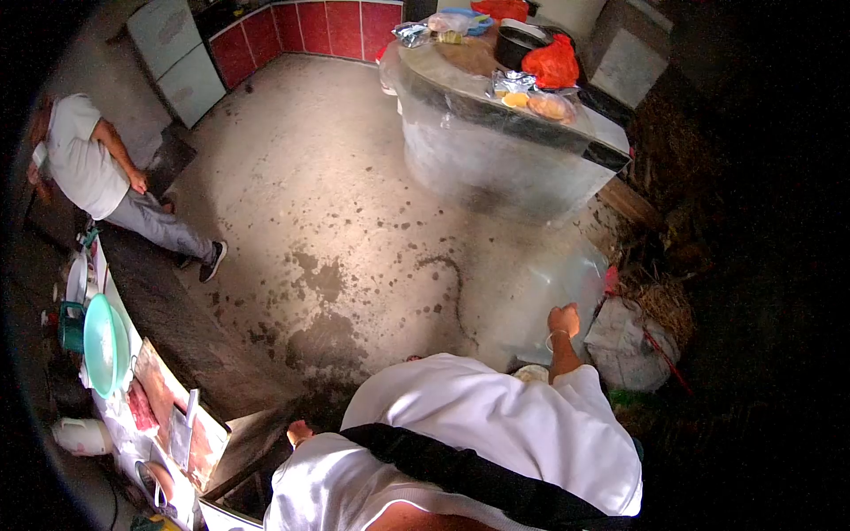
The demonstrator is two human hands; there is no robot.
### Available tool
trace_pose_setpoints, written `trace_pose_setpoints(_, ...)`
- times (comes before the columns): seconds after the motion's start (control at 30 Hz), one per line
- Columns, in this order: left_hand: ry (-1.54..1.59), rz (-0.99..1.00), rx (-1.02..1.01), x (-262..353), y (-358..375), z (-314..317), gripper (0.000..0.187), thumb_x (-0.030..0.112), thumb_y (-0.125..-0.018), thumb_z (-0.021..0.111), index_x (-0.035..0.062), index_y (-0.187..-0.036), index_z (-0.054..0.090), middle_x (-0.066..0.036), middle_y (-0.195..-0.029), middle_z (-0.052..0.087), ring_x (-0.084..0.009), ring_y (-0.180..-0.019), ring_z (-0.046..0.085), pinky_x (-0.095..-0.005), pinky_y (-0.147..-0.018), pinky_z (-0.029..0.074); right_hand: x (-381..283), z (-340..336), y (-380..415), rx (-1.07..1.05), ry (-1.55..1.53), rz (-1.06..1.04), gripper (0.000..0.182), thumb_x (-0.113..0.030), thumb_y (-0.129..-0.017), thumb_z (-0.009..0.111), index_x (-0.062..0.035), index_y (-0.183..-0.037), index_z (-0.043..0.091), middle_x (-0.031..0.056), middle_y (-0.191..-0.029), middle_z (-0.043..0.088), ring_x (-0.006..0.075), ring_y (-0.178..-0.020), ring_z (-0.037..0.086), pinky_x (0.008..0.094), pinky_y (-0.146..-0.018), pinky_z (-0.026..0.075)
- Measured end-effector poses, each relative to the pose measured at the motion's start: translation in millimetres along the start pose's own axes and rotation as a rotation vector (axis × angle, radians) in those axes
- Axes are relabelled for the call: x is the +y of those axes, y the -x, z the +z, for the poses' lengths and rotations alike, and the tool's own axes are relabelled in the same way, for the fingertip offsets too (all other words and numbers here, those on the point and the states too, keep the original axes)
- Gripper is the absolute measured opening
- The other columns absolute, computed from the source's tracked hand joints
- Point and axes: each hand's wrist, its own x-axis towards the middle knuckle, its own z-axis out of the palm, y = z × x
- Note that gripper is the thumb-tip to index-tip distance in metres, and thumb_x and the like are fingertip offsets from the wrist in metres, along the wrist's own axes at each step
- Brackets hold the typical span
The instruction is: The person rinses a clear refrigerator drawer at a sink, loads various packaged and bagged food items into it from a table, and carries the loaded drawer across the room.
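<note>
- Far left, another person (pixel 88 168) in a white shirt bends over a dark counter (pixel 177 327), away from the wearer.
- On the worktop at the lower left lie a teal basin (pixel 104 345), tipped on its side as if left to drain, a wooden chopping board (pixel 164 389) with a cleaver (pixel 181 434) flat on it, and a white jug (pixel 81 436); they crowd that edge, so little bare surface is left there.
- The left hand (pixel 299 433) shows only as a small patch beside the white shirt, low by the counter's corner; I cannot tell whether it is closed or slack, nor whether it holds anything.
- The middle is wet-stained concrete floor (pixel 336 203), wide and unobstructed, the main room for stepping.
- The right hand (pixel 563 319) is raised and clenched into a fist, gripping the top of a large clear plastic bag (pixel 567 283) that hangs in front of it, likely held high to keep the bag off the floor.
- Just right of it, a pale sack (pixel 624 350) sits against straw and rubble, closing off that side.
- At top right, a round concrete stove (pixel 505 150) carries a black pot (pixel 518 44) and a red bag (pixel 553 64) near its rim.
</note>
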Motion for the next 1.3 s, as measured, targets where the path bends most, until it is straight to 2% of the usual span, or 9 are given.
trace_pose_setpoints(0.33, -0.051, 0.025, 0.014, -9, -9, 6, 0.020, 0.015, -0.086, 0.044, 0.0063, -0.101, 0.055, -0.005, -0.100, 0.055, -0.0211, -0.091, 0.052, -0.0357, -0.073, 0.041, -13, -20, 10, -0.018, -0.059, -0.163, 0.028, -0.025, -0.074, 0.059, -0.0042, -0.091, 0.051, 0.0197, -0.085, 0.063, 0.0388, -0.079, 0.060, 0.0473, -0.069, 0.046)
trace_pose_setpoints(0.5, -0.115, 0.068, 0.046, -20, -22, 20, 0.019, 0.012, -0.085, 0.045, 0.0065, -0.098, 0.057, -0.004, -0.097, 0.057, -0.0205, -0.088, 0.054, -0.0349, -0.070, 0.043, -50, -29, 6, 0.153, -0.222, -0.469, 0.025, -0.023, -0.075, 0.063, -0.0041, -0.086, 0.051, 0.0193, -0.080, 0.059, 0.0407, -0.071, 0.057, 0.0480, -0.062, 0.043)
trace_pose_setpoints(0.77, -0.454, 0.253, 0.298, -31, -81, 51, 0.015, 0.010, -0.085, 0.046, 0.0073, -0.094, 0.059, -0.003, -0.092, 0.059, -0.0187, -0.083, 0.056, -0.0328, -0.066, 0.046, -147, -123, 35, 0.233, -0.554, -0.871, 0.025, -0.020, -0.077, 0.065, -0.0048, -0.077, 0.045, 0.0095, -0.059, 0.049, 0.0251, -0.050, 0.048, 0.0363, -0.048, 0.039)
trace_pose_setpoints(0.83, -0.344, 0.293, 0.336, 10, -78, -10, 0.012, 0.013, -0.085, 0.049, 0.0082, -0.092, 0.058, -0.001, -0.091, 0.059, -0.0167, -0.080, 0.056, -0.0308, -0.066, 0.046, -166, -149, 52, 0.260, -0.642, -0.978, 0.023, -0.015, -0.076, 0.067, -0.0044, -0.076, 0.047, 0.0061, -0.058, 0.046, 0.0173, -0.047, 0.042, 0.0297, -0.046, 0.037)
trace_pose_setpoints(0.93, -0.056, 0.370, 0.396, 83, -61, -111, 0.009, 0.017, -0.085, 0.053, 0.0097, -0.089, 0.058, 0.002, -0.090, 0.059, -0.0137, -0.076, 0.056, -0.0278, -0.066, 0.045, -192, -184, 87, 0.207, -0.819, -1.072, 0.022, -0.013, -0.076, 0.068, -0.0039, -0.077, 0.048, 0.0046, -0.059, 0.047, 0.0139, -0.048, 0.041, 0.0271, -0.046, 0.035)
trace_pose_setpoints(1.0, 1.526, 0.087, -0.035, 144, -1, -198, 0.024, 0.011, -0.086, 0.052, 0.0130, -0.109, 0.059, 0.001, -0.101, 0.061, -0.0072, -0.080, 0.057, -0.0241, -0.066, 0.046, -200, -195, 99, 0.184, -0.892, -1.188, 0.021, -0.012, -0.076, 0.068, -0.0039, -0.077, 0.049, 0.0030, -0.061, 0.047, 0.0113, -0.050, 0.040, 0.0251, -0.047, 0.034)
trace_pose_setpoints(1.03, 1.405, 0.150, 0.017, 166, 3, -220, 0.031, 0.009, -0.088, 0.048, 0.0110, -0.118, 0.054, -0.001, -0.107, 0.060, -0.0102, -0.084, 0.058, -0.0257, -0.069, 0.048, -204, -205, 108, 0.175, -0.900, -1.226, 0.020, -0.012, -0.076, 0.068, -0.0039, -0.077, 0.049, 0.0030, -0.062, 0.047, 0.0113, -0.051, 0.039, 0.0249, -0.047, 0.034)
trace_pose_setpoints(1.07, 1.653, 0.081, -0.089, 186, 19, -250, 0.030, 0.012, -0.090, 0.046, 0.0061, -0.118, 0.052, -0.003, -0.108, 0.060, -0.0141, -0.087, 0.059, -0.0272, -0.071, 0.049, -207, -214, 118, 0.165, -0.907, -1.265, 0.020, -0.011, -0.076, 0.068, -0.0039, -0.077, 0.049, 0.0029, -0.062, 0.047, 0.0112, -0.051, 0.039, 0.0248, -0.048, 0.034)
trace_pose_setpoints(1.3, 2.055, 0.373, -0.231, 248, 34, -348, 0.046, 0.006, -0.084, 0.052, 0.0000, -0.127, 0.036, -0.017, -0.121, 0.047, -0.0310, -0.102, 0.053, -0.0374, -0.083, 0.049, -237, -234, 188, 0.005, -1.051, -1.472, 0.019, -0.009, -0.075, 0.066, -0.0057, -0.074, 0.048, 0.0027, -0.062, 0.046, 0.0112, -0.051, 0.042, 0.0252, -0.047, 0.036)
